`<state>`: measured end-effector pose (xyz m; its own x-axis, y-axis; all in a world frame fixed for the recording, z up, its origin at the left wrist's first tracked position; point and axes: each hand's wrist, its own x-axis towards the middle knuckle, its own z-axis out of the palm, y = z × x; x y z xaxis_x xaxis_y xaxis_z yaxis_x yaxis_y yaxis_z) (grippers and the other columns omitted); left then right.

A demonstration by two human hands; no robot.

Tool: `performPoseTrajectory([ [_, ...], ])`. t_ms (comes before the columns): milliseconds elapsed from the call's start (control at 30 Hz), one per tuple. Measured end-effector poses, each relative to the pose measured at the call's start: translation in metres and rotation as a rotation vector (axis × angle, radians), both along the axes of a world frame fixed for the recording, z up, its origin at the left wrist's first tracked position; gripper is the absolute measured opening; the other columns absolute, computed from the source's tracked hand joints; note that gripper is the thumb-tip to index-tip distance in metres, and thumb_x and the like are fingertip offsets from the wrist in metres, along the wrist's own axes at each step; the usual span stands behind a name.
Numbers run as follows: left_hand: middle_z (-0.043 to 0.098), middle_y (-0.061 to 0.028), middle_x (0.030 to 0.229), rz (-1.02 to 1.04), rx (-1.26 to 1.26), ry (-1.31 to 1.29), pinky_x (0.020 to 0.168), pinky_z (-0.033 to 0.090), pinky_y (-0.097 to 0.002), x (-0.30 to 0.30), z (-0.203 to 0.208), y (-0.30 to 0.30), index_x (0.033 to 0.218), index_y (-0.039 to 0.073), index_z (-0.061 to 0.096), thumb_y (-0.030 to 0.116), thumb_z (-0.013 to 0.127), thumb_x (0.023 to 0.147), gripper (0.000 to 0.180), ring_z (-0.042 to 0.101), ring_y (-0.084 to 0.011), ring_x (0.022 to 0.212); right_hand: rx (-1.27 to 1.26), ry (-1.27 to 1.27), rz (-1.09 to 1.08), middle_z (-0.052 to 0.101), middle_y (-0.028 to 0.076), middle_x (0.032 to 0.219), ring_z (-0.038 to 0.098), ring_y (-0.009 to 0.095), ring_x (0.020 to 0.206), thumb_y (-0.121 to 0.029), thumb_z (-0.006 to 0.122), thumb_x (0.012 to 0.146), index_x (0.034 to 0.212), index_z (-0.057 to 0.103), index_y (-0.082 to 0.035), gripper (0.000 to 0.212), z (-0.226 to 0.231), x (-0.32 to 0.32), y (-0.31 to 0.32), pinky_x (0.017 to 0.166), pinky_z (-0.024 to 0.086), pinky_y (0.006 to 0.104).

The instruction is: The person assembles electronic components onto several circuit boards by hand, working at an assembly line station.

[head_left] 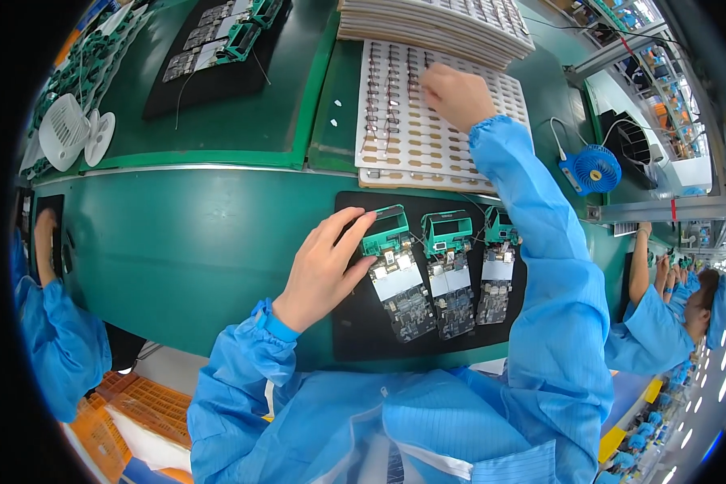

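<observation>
My left hand (pixel 324 264) pinches the green plastic frame (pixel 387 231) at the top of the leftmost circuit board (pixel 407 302), thumb and fingers at its left side. Two more boards lie to its right on the black mat: a middle board (pixel 453 294) and a right board (pixel 494 282), each with a green frame at its far end. Farther off, my right hand (pixel 458 95) is over a white foam tray (pixel 492 161) with rows of slots and small wired parts (pixel 391 97). Its fingers are drawn together at the tray; what they hold is hidden.
Several stacked trays (pixel 436 36) stand behind. A blue fan (pixel 595 169) is at the right and a white fan (pixel 64 133) at the far left. More boards (pixel 218 40) lie on another mat. Co-workers' arms show at the left (pixel 47 242) and right (pixel 641 266).
</observation>
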<state>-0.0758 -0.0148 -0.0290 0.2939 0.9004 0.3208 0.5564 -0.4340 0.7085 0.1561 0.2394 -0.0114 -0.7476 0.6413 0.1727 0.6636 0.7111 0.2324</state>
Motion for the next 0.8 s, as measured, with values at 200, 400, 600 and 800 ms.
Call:
performPoseTrajectory([
  [200,0.053,-0.0150,0.131,-0.015,-0.032,-0.026,0.095,0.049,-0.0405,-0.002,-0.002,-0.002,0.135,0.005,0.054,0.005,0.077,0.077,0.062,0.057,-0.0341,0.114,-0.564,1.091,-0.408,0.070,0.007,0.081,0.065,0.013,0.069,-0.016,0.068,0.088,0.098,0.073,-0.001,0.018,0.000,0.018,-0.004,0.063,0.051,0.0274],
  [400,0.055,-0.0155,0.132,0.070,-0.009,-0.176,0.096,0.049,-0.0373,-0.001,0.019,-0.009,0.134,0.003,0.055,-0.001,0.071,0.081,0.055,0.058,-0.0316,0.117,-0.965,1.374,-0.456,0.067,-0.003,0.089,0.056,0.004,0.075,-0.017,0.066,0.090,0.099,0.068,-0.009,0.013,0.047,0.011,-0.067,0.064,0.040,0.0204],
  [600,0.062,-0.0104,0.117,0.081,-0.316,-0.848,0.089,0.053,-0.0292,0.025,0.048,-0.004,0.129,-0.001,0.057,-0.003,0.062,0.092,0.038,0.065,-0.0179,0.104,-1.287,1.404,-0.361,0.065,0.001,0.090,0.055,0.003,0.070,-0.015,0.064,0.094,0.100,0.062,-0.006,0.011,0.076,-0.018,-0.184,0.055,0.037,0.0164],
  [800,0.066,-0.0051,0.094,0.089,-0.408,-0.916,0.077,0.053,-0.0237,0.012,0.037,-0.019,0.099,-0.002,0.071,-0.003,0.069,0.088,0.011,0.066,-0.0118,0.085,-1.187,1.479,-0.288,0.067,0.002,0.089,0.062,0.008,0.074,-0.002,0.064,0.091,0.098,0.062,-0.002,0.007,0.038,-0.034,-0.255,0.061,0.049,0.0209],
])
